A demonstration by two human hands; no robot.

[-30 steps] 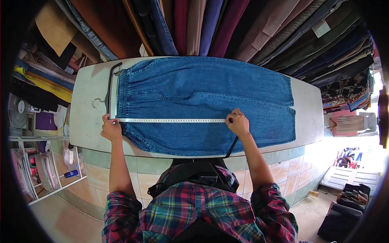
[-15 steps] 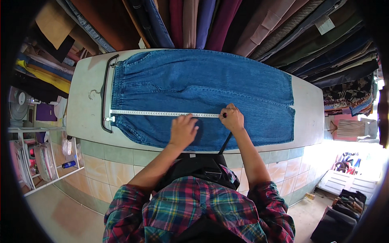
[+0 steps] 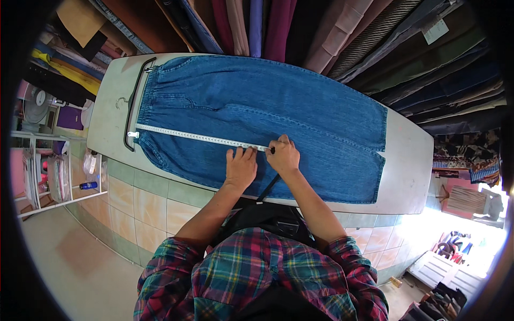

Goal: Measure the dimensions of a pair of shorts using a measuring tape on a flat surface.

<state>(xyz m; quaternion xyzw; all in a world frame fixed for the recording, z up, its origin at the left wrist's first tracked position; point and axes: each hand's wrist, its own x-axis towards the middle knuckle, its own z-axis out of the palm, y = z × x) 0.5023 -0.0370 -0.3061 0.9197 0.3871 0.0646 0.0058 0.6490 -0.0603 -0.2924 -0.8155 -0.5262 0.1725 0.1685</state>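
A blue denim garment (image 3: 321, 134) with a gathered elastic waistband lies flat; I cannot tell if it is a skirt or wide trousers. Its waistband is clipped to a black hanger (image 3: 134, 101) at the left. A white tape measure (image 3: 195, 136) runs taut across the cloth from the waistband, near the lower clip, to my right hand (image 3: 286, 156). The fingers of that hand pinch the tape near a small dark piece at its end. Beside it my left hand (image 3: 241, 167) rests on the cloth, fingers spread, tips touching the tape's lower edge.
The garment lies on a pale board-like table (image 3: 404, 176). Hanging clothes (image 3: 273, 29) line the far side. A white rack (image 3: 69, 199) with packages stands at the left, near a fan (image 3: 36, 101). Dark folded items (image 3: 441, 305) lie on the floor at the lower right.
The view has turned, so the table now slopes down to the right. My left hand has come closer to my right and settled at the tape. My right hand keeps its pinch.
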